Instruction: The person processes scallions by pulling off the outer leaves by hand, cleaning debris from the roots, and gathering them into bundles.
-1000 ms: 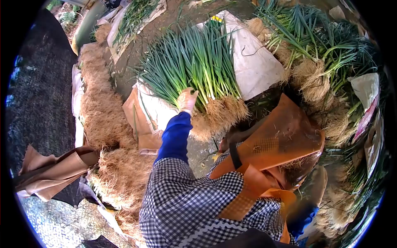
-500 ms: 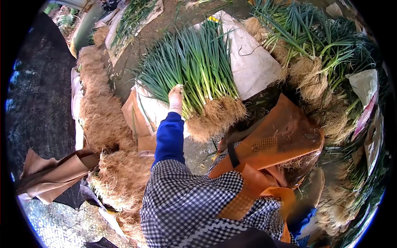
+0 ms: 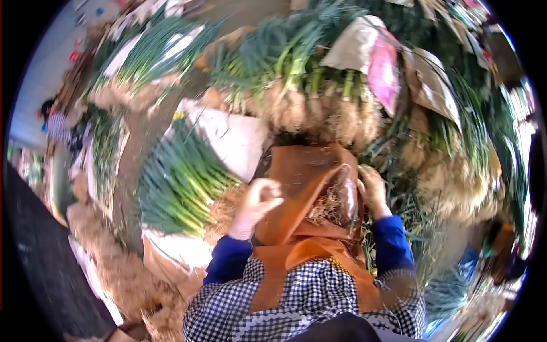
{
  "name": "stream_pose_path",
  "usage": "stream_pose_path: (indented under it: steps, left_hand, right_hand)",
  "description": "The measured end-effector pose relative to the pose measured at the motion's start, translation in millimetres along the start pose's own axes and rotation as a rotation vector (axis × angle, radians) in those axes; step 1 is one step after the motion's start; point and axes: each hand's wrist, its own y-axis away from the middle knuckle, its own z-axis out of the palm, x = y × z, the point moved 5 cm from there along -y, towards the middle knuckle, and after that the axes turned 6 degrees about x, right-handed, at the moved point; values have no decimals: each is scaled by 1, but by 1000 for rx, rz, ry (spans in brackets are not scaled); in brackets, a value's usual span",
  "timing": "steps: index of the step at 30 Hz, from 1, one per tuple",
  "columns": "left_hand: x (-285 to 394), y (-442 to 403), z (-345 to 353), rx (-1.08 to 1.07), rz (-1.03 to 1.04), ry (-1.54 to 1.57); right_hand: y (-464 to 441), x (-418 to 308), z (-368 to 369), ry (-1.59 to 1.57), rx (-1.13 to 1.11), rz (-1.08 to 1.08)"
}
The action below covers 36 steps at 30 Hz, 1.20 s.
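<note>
My left hand (image 3: pixel 257 204) hovers over the left side of the orange apron (image 3: pixel 296 165), beside the roots of a green onion bundle (image 3: pixel 182 179). Its fingers are bent with a gap to the thumb, and nothing shows between them. My right hand (image 3: pixel 373 189) is at the apron's right edge, fingers curled against the material; blur hides some of the grip. Loose root scraps (image 3: pixel 326 210) lie in the apron's fold. The onion bundle rests on a pale sheet (image 3: pixel 236 139), leaves pointing up and left.
More rooted onion bundles (image 3: pixel 290 108) stand ahead and to the right, some under a white and pink sack (image 3: pixel 383 74). A long row of roots (image 3: pixel 114 268) runs along the left, beside a dark cloth (image 3: pixel 34 256). A person (image 3: pixel 60 125) is at the far left.
My view has turned right. My left hand has come off the onion bundle and back to the apron. The right hand has come into view at the apron's right edge.
</note>
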Motion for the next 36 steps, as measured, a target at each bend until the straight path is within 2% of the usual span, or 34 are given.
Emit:
stream_pose_path:
  steps: [1,2,4,5,6,7,8,9,11,13,14,15,17,19,20,21,23,24,26,31,33,36]
  left_hand:
    - [30,-12,40,-183,29,-49]
    - [33,-21,69,-306,32,-194]
    - [49,-31,112,-450,86,-158]
    - [49,-36,129,-524,95,-114]
    - [46,-42,139,-535,196,-166]
    - [50,-46,146,-510,191,-152]
    - [46,-50,151,-510,181,-162]
    - [38,-56,156,-505,174,-169]
    - [17,-65,163,-502,75,-130]
    - [16,-69,173,-497,67,-167]
    - [9,-71,174,-504,48,-165]
    - [3,-73,178,-510,29,-168]
    - [1,-75,187,-514,41,-216]
    - [4,-75,195,-486,163,-273]
    - [7,-75,197,-486,192,-292]
    - [6,-74,190,-477,139,-228]
    - [-2,-71,174,-411,-119,-66]
    - [-9,-72,165,-372,-143,-56]
    - [-23,-70,145,-300,-193,-68]
    - [-62,-67,129,-156,-433,70]
    - [-64,-72,134,-146,-446,75]
    - [-47,-84,147,-239,-348,42]
  right_hand:
    - [24,33,33,29,-78,28]
    - [65,67,54,204,-436,219]
    - [179,107,34,185,-826,531]
    - [235,118,21,252,-859,464]
    - [291,127,8,320,-889,394]
    - [320,123,-10,322,-1042,464]
    - [335,124,-13,295,-1145,651]
    - [378,158,14,126,-1214,655]
    - [250,87,-66,-150,-1367,767]
    - [166,89,-89,-129,-1059,399]
    - [115,93,-120,-191,-862,339]
    - [61,95,-165,-141,-555,176]
    - [9,205,-178,-190,-37,353]
    - [-41,247,-244,213,389,383]
    - [-61,273,-284,561,478,385]
    - [-70,282,-316,908,545,380]
    - [-54,266,-374,717,494,721]
    - [-47,264,-387,675,442,867]
    - [-32,278,-387,631,366,1026]
    - [-21,315,-350,568,355,1090]
    - [-23,323,-342,526,381,1086]
    - [-18,344,-327,383,505,1085]
